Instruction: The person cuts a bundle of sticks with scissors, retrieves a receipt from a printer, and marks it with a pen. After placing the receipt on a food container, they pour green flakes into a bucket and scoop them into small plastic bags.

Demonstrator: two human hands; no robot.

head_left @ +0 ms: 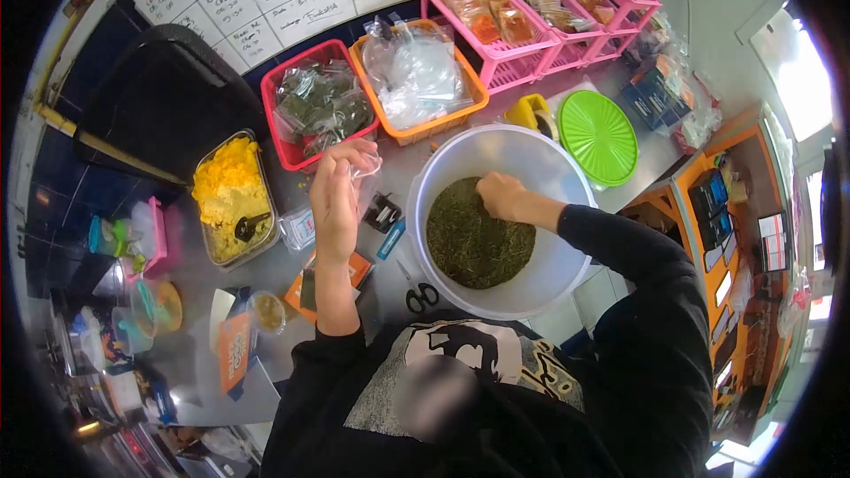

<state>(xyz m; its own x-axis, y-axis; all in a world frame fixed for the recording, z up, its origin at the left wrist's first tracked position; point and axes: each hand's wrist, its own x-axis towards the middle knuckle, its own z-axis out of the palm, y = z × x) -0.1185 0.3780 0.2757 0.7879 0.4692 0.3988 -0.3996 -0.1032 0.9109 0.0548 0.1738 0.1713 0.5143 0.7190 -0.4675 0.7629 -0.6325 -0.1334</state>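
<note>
A small clear plastic bag [363, 179] is pinched in my raised left hand [336, 199], over the steel counter beside the red basket. My right hand [503, 196] reaches into a large white plastic tub [558, 265], its fingers curled together at the dried green herbs [478, 243] inside. The fingertips of that hand are partly hidden against the herbs. Black-handled scissors [422, 297] and a blue cutter [390, 239] lie on the counter left of the tub.
Behind stand a red basket [292, 155] of bagged herbs, an orange basket [474, 106] of clear bags and pink racks [513, 71] of packets. A green lid [598, 137] lies right of the tub. At left are a yellow-filled container [232, 199] and a small round tub [266, 312].
</note>
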